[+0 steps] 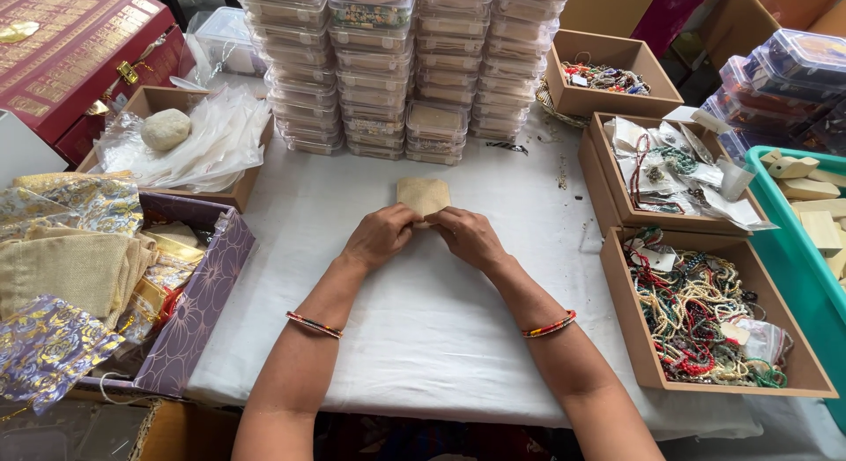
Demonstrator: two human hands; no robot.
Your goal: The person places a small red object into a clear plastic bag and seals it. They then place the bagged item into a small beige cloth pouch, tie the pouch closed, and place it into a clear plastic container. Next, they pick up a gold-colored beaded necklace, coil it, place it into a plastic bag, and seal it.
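We are working at a table under a white cloth [423,311], and the largest thing on it is the block of clear lidded containers [397,64], standing in four stacks at the far edge. To our right, three open cardboard boxes are sitting in a row: the near one [714,311] is holding a tangle of beaded necklaces, the middle one [670,170] packets and strings, the far one [612,73] a few bracelets. To our left, a purple patterned box [198,293] is spilling over with fabric pouches.

At the centre, we are holding one small tan pouch [424,195] flat on the cloth. Our left hand [379,236] and right hand [467,234] are meeting at its near edge, fingers closed and pinching that edge from both sides. We judge that we are opening or drawing up its mouth; the next move would call for a steady pull from both hands without lifting it crooked. One beaded bangle is circling each of our two wrists.
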